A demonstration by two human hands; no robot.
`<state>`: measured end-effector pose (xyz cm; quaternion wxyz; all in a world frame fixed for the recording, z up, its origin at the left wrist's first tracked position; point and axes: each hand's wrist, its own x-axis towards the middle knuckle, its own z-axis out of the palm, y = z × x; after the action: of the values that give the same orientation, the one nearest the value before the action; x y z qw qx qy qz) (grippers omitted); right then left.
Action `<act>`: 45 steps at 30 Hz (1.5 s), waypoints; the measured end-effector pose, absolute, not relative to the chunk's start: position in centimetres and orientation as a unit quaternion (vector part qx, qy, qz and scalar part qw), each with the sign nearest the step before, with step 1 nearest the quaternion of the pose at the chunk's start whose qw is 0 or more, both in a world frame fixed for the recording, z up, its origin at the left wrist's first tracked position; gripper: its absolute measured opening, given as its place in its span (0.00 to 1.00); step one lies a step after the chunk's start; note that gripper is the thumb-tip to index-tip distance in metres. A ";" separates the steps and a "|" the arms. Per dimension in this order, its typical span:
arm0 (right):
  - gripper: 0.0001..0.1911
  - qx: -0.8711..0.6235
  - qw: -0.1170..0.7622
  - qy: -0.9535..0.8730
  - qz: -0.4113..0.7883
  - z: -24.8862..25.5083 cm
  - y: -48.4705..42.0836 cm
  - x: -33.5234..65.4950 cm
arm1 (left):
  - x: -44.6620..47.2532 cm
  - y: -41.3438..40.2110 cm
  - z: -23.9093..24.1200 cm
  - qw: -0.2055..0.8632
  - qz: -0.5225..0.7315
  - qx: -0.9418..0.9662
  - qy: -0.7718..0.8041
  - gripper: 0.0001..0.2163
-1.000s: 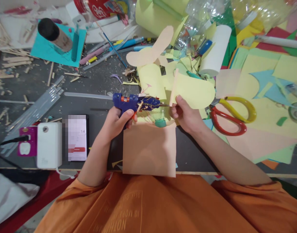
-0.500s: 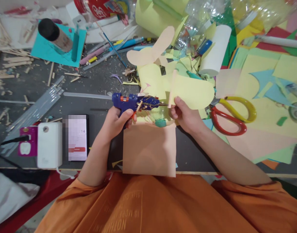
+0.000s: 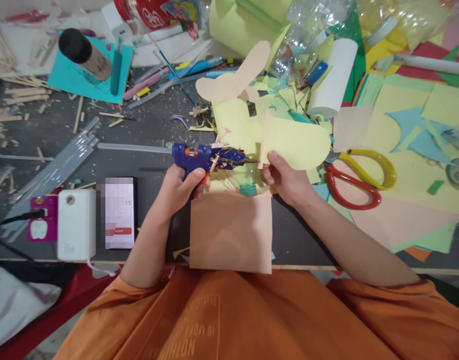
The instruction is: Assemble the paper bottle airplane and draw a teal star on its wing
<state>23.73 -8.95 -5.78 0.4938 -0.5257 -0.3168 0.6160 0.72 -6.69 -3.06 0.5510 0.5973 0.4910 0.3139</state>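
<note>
My left hand (image 3: 184,187) is wrapped round the handle of a blue glue gun (image 3: 199,157), with a clear glue stick (image 3: 135,148) poking out of its back. Bits of wood and glue cling to the gun's front. Its metal tip meets the pinkish folded edge of a yellow paper piece (image 3: 297,140) with a rounded end. Thumb and fingers of my right hand (image 3: 284,175) pinch that paper near its lower left corner. Below the gun lies a peach paper sheet (image 3: 230,232). Behind it is a yellow paper shape (image 3: 227,117) with peach ear-like pieces (image 3: 252,67).
Scissors (image 3: 359,177) with red and yellow handles lie right of my right hand. A phone (image 3: 119,212) and a white power bank (image 3: 76,224) are at the left front. Spare glue sticks (image 3: 60,170) lie further left. A white roll (image 3: 332,77) stands among paper scraps.
The glue gun and the yellow paper have shifted very slightly left. Both hands keep their grip.
</note>
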 end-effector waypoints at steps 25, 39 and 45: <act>0.28 -0.523 0.490 -0.324 0.618 -6.1 -9.1 23.9 | 0.8 -6.7 -3.1 0.545 0.331 0.595 0.489 0.25; 0.30 -0.518 0.470 -0.347 0.625 -6.3 -9.1 24.2 | 0.6 -6.6 -3.3 0.538 0.340 0.614 0.467 0.27; 0.30 -0.518 0.466 -0.350 0.626 -6.1 -9.2 24.1 | 0.6 -6.6 -3.5 0.540 0.342 0.609 0.469 0.27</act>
<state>24.13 -9.17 -6.09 0.4662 -0.5180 -0.3502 0.6258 0.58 -6.59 -3.48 0.5398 0.6093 0.4694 0.3422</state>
